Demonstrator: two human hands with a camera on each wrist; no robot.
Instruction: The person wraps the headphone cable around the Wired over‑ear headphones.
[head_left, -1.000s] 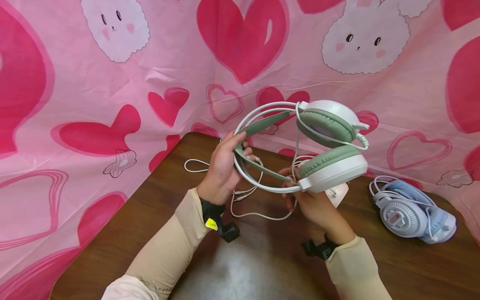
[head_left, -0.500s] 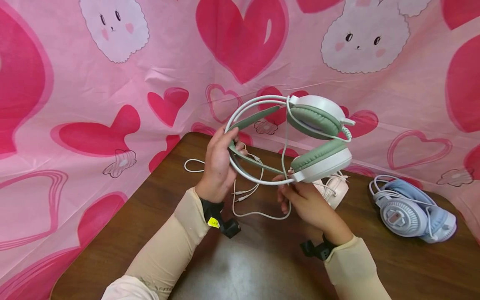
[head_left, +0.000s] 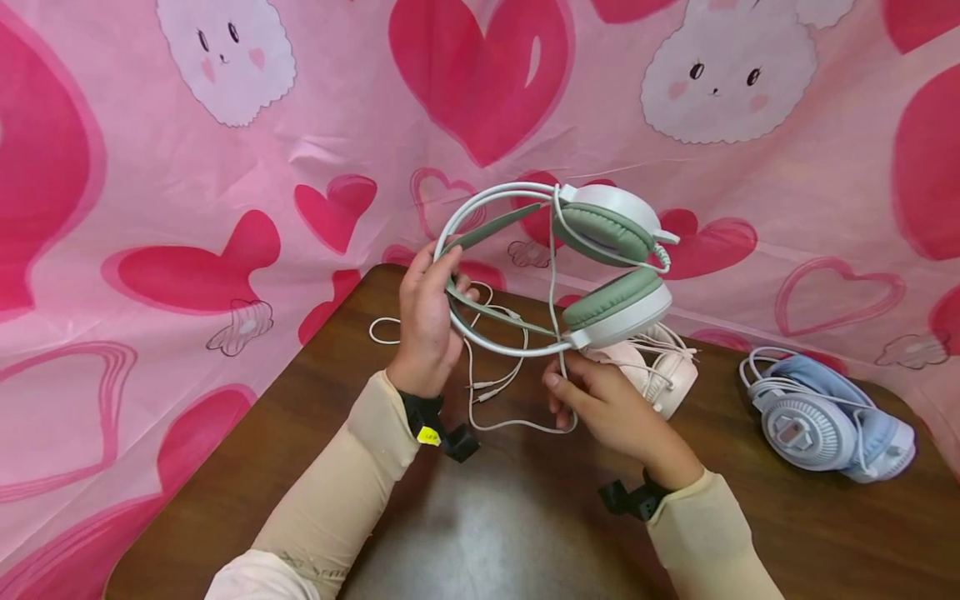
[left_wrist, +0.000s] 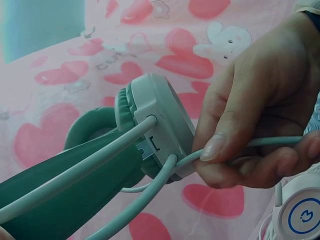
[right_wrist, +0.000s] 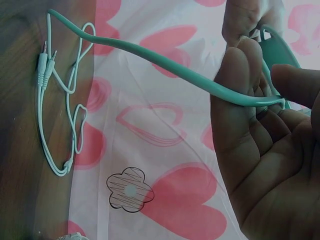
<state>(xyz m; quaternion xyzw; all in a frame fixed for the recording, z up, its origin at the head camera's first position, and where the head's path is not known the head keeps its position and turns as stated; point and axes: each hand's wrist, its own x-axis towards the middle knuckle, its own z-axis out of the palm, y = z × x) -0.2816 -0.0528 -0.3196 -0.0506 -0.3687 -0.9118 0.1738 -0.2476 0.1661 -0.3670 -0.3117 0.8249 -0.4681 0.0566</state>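
White over-ear headphones [head_left: 619, 325] with green cushions are held sideways above the table, ear cups to the right. My left hand [head_left: 431, 321] grips them at the top of the headband, thumb over the green inner strap [head_left: 495, 227]. Just below the lower ear cup, my right hand [head_left: 600, 404] pinches the white cable [head_left: 517, 423] between thumb and fingers. In the right wrist view the cable [right_wrist: 165, 62] runs across the fingers and down to the table. One stretch of it also loops across both ear cups. Two audio plugs [right_wrist: 47, 67] at its end lie on the wood.
Pale pink headphones [head_left: 671, 379] lie on the table behind my right hand. Farther right sit light blue headphones [head_left: 810, 425] with their cable wound round them. A pink heart-patterned cloth [head_left: 337, 100] hangs behind the brown table [head_left: 300, 400].
The white and green headphones have shifted left and slightly up with my left hand. My right hand has moved a little left, staying on the cable, and more of the pink headphones shows.
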